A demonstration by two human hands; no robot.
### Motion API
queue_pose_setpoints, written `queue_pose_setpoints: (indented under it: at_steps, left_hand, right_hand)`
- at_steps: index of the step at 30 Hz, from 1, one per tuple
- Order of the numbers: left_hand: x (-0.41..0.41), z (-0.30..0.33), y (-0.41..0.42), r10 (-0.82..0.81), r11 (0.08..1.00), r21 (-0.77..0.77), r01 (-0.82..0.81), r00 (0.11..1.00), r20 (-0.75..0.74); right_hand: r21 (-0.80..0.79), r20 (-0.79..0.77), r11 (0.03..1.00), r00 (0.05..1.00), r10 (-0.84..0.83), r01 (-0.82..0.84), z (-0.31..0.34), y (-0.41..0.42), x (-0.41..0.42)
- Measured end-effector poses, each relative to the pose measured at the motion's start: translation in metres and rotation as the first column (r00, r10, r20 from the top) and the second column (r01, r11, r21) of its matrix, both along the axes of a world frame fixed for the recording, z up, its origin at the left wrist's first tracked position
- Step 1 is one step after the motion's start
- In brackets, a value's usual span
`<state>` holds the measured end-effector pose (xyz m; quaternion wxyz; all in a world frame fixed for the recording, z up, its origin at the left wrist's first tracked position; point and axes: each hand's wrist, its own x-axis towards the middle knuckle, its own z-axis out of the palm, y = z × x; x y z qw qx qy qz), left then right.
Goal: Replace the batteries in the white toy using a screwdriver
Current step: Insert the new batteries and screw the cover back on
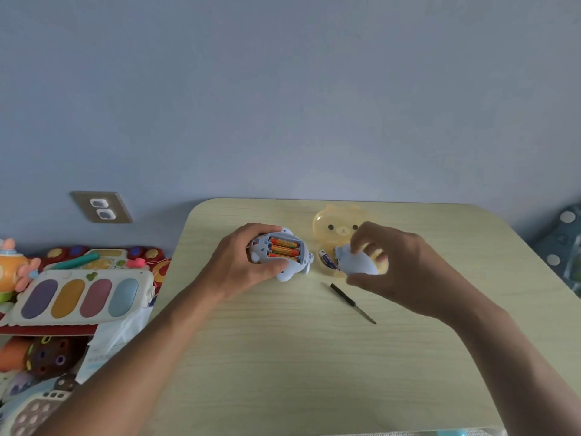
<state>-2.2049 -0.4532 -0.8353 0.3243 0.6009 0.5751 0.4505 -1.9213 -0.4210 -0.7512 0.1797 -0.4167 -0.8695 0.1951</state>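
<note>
My left hand (243, 262) grips the white toy (290, 272), turned belly-up on the table, its battery bay open. Three orange batteries (283, 250) lie side by side in the bay. My right hand (393, 265) holds the toy's white battery cover (358, 262) between thumb and fingers, just above the yellow bear-shaped case (333, 225). One battery with a purple label (327, 259) lies in that case. The thin black screwdriver (352, 303) lies on the table below my right hand, untouched.
The pale wooden table (298, 357) ends in rounded far corners against a grey-blue wall. Left of it, a pile of colourful toys (78, 294) covers lower ground. A wall socket (102, 207) sits on the wall at left. A spotted object (566, 240) stands at the right edge.
</note>
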Motion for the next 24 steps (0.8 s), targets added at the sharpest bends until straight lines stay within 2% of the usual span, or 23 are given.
queue_pose_setpoints:
  at_steps: [3, 7, 10, 20, 24]
  left_hand:
    - [0.000, 0.001, 0.000, 0.007, 1.000, -0.003, -0.007, 1.000, 0.019]
    - [0.001, 0.002, -0.001, 0.023, 1.000, -0.015, -0.023, 1.000, 0.018]
    - [0.001, 0.002, 0.000, 0.034, 0.999, -0.030, -0.034, 0.999, -0.003]
    - [0.002, 0.004, 0.001, 0.040, 0.999, -0.025, -0.041, 0.999, -0.020]
    - [0.003, 0.004, 0.000, 0.038, 0.999, -0.022, -0.039, 0.999, -0.031]
  right_hand:
    - [-0.032, -0.142, 0.992, 0.983, 0.114, -0.119, -0.002, 0.005, -0.033]
    - [-0.072, -0.258, 0.984, 0.956, 0.142, -0.166, -0.013, 0.015, -0.070]
    - [-0.079, -0.288, 0.981, 0.946, 0.146, -0.175, -0.020, 0.019, -0.086]
    - [-0.024, -0.172, 0.976, 0.963, 0.208, -0.216, -0.034, 0.031, -0.093]
    - [-0.015, -0.041, 0.970, 0.969, 0.243, -0.244, -0.030, 0.032, -0.093]
